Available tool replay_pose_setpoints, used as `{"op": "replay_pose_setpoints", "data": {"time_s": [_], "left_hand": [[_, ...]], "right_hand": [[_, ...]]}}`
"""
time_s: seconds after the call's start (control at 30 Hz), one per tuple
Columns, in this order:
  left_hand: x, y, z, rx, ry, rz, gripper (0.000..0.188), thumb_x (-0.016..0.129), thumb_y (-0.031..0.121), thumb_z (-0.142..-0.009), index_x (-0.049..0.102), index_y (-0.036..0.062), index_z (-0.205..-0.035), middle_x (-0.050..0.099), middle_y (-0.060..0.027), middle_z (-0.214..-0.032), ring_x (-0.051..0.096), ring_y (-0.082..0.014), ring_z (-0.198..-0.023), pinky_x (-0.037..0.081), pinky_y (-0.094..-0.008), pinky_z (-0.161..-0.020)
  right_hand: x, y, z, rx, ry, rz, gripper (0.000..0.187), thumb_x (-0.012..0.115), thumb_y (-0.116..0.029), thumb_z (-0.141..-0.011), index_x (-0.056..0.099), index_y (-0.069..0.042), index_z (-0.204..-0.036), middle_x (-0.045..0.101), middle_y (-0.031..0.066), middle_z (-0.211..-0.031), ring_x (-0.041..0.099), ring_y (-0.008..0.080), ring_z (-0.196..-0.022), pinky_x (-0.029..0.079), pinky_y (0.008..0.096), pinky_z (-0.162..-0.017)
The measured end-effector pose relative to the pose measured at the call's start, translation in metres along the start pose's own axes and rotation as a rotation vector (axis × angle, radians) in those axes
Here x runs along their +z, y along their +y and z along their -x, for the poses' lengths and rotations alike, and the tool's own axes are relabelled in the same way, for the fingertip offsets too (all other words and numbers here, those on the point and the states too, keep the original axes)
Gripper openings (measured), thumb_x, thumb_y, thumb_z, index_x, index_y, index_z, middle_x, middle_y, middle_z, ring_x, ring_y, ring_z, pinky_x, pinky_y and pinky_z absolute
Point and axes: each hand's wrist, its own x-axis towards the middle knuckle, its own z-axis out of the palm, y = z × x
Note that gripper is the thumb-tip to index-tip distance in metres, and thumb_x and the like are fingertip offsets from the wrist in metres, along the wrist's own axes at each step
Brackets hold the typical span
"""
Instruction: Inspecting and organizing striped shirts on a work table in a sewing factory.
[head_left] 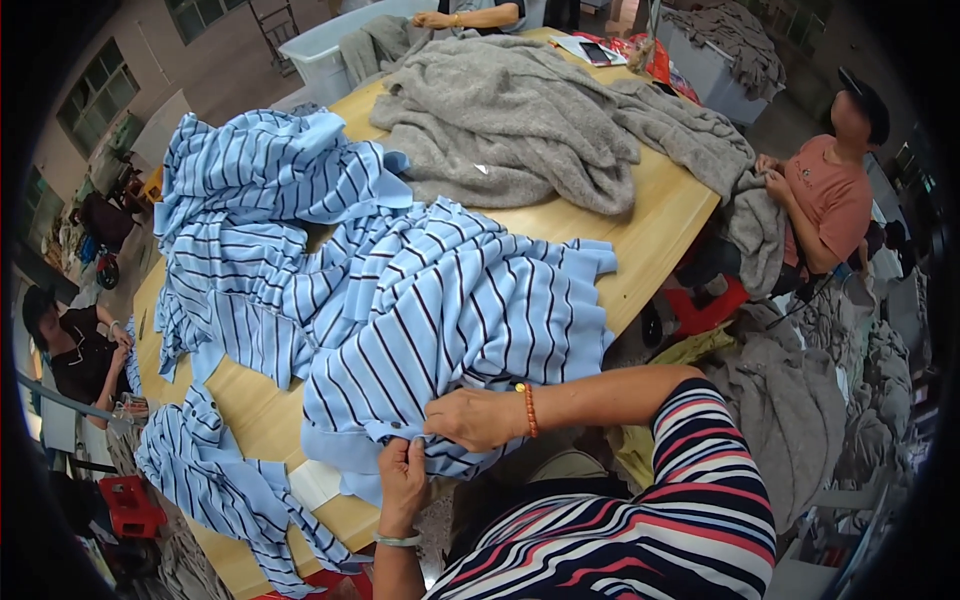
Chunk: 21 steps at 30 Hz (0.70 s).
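A light blue knit garment with dark and white stripes (390,350) lies bunched at the table's near edge. My left hand (402,482), with a pale bangle at the wrist, comes up from below, its fingers closed on the garment's edge. Just above it my right hand (472,418), wearing an orange bead bracelet, is closed on the same edge from the right. Between the hands runs a band with small dark buttons (395,426). My fingertips and whatever lies under them are partly hidden.
More blue striped garments (235,270) are heaped to the left, one (215,470) at the near left corner. Grey knit garments (500,110) cover the far part of the wooden table (665,215). Co-workers sit at the right, left and far sides. A phone (596,53) lies far right.
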Motion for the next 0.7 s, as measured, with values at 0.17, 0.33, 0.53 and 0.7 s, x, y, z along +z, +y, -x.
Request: {"op": "replay_pose_setpoints", "data": {"time_s": [0.17, 0.33, 0.53, 0.7], "left_hand": [[0.002, -0.002, -0.001, 0.023, 0.012, -0.11, 0.03, 0.057, 0.01, -0.089, 0.04, 0.0013, -0.066, 0.035, -0.01, -0.057, 0.031, -0.0202, -0.052, 0.028, -0.0358, -0.05], [-0.007, -0.001, 0.002, -0.005, -0.017, -0.061, 0.031, 0.055, 0.014, -0.092, 0.038, 0.0043, -0.068, 0.032, 0.0025, -0.062, 0.029, -0.0086, -0.06, 0.025, -0.0301, -0.05], [-0.017, 0.003, -0.007, -0.099, -0.141, 0.238, 0.028, 0.053, 0.017, -0.095, 0.043, 0.0072, -0.07, 0.038, 0.0064, -0.066, 0.03, -0.0051, -0.064, 0.025, -0.0243, -0.054], [-0.014, 0.003, -0.012, -0.07, -0.146, 0.318, 0.021, 0.053, 0.019, -0.097, 0.052, 0.0046, -0.081, 0.049, 0.0051, -0.075, 0.036, -0.0038, -0.068, 0.029, -0.0202, -0.059]], "right_hand": [[-0.004, 0.01, -0.008, -0.065, -0.066, 0.036, 0.006, 0.058, -0.006, -0.071, 0.061, -0.001, -0.071, 0.058, 0.0158, -0.075, 0.062, 0.0352, -0.073, 0.05, 0.0412, -0.064], [0.003, 0.016, -0.013, -0.124, 0.001, -0.095, 0.008, 0.059, -0.008, -0.07, 0.061, 0.0, -0.069, 0.06, 0.0197, -0.071, 0.062, 0.0373, -0.073, 0.05, 0.0414, -0.064], [0.001, 0.019, -0.021, -0.112, -0.004, -0.177, 0.007, 0.06, -0.007, -0.075, 0.062, -0.001, -0.077, 0.06, 0.0147, -0.071, 0.06, 0.0344, -0.068, 0.048, 0.0395, -0.06], [-0.009, 0.019, -0.019, 0.072, -0.035, -0.566, 0.013, 0.061, -0.011, -0.075, 0.063, 0.002, -0.077, 0.062, 0.0133, -0.064, 0.057, 0.0228, -0.057, 0.044, 0.0337, -0.055]]}}
